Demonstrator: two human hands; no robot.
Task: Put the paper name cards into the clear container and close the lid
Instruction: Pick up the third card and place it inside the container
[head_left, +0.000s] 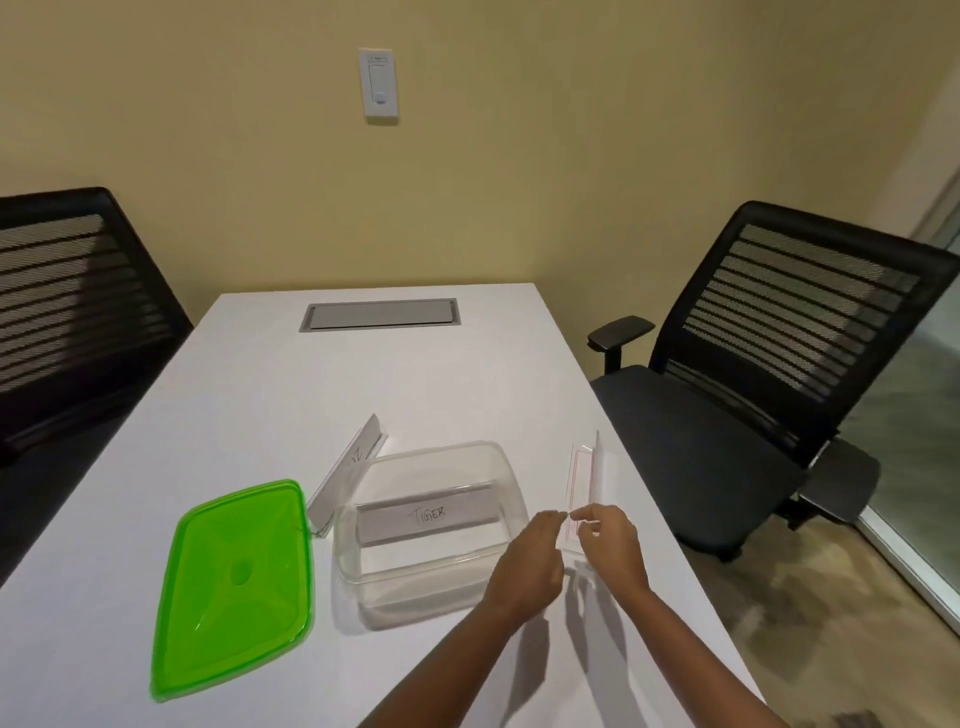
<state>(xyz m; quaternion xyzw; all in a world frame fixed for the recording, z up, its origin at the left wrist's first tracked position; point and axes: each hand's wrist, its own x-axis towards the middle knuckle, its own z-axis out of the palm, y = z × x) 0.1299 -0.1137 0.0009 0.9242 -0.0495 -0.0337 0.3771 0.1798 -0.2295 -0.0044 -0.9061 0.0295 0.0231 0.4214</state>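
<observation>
The clear container (511, 480) sits open on the white table, with a paper name card reading TIGER (426, 515) inside it. A second name card (347, 475) leans on the table against the container's left rim. A third name card in a clear holder (584, 480) lies to the right of the container. My left hand (527, 564) and my right hand (613, 545) both pinch its near end. The green lid (236, 587) lies flat on the table, left of the container.
The white table (291, 395) has a grey cable hatch (379, 314) at its far end. One black mesh chair (753, 374) stands to the right and another (67, 291) to the left. The table's right edge runs close to the third card.
</observation>
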